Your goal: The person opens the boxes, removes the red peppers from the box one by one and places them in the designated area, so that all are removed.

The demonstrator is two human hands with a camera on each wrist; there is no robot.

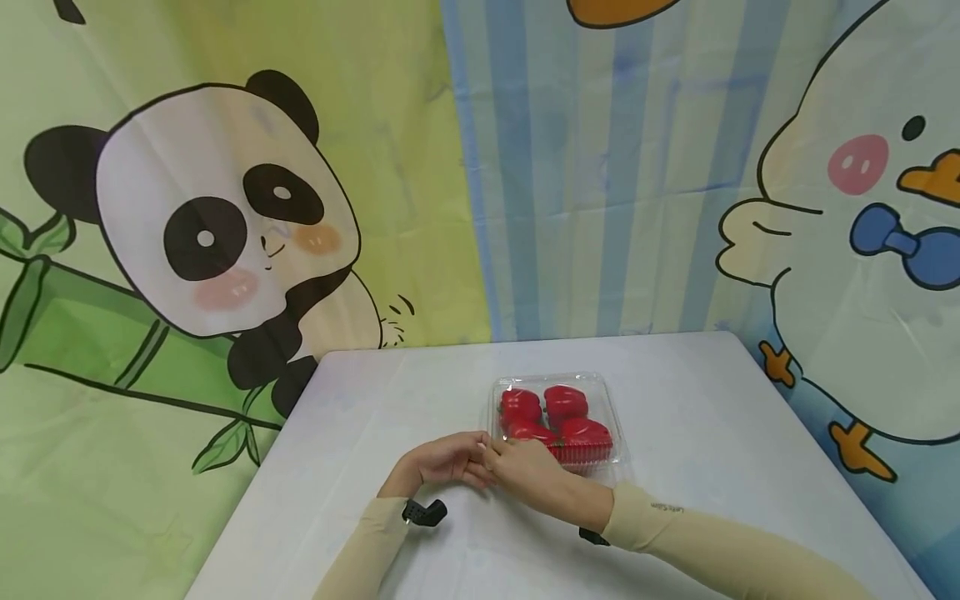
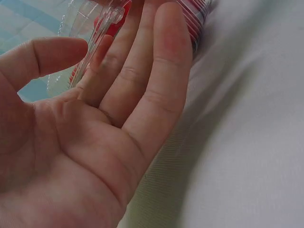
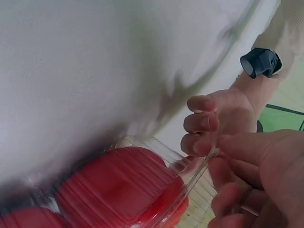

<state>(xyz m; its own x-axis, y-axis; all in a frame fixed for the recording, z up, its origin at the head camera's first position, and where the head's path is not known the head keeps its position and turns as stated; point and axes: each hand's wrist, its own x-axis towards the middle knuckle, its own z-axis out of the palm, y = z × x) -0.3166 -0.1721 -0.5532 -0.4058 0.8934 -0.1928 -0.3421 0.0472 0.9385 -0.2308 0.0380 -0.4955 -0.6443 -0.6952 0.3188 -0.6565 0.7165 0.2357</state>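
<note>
A clear plastic clamshell box [image 1: 609, 392] with several red bell peppers [image 1: 566, 403] inside sits on the white table. At its near left corner my right hand [image 1: 536, 475] pinches the box's rim [image 3: 192, 176] between thumb and fingers. My left hand [image 1: 450, 460] is beside that same corner, palm turned up. In the left wrist view its fingers [image 2: 164, 90] stretch along the box's side, only slightly bent, and the thumb is apart from them, close to the rim. Whether the left fingertips touch the box is hard to tell.
The white table [image 1: 390, 392] carries the box near its middle. Behind it hangs a cloth backdrop with a panda [image 1: 225, 208] and a white chick [image 1: 862, 333]. Both wrists wear black straps [image 1: 424, 512] over pale sleeves.
</note>
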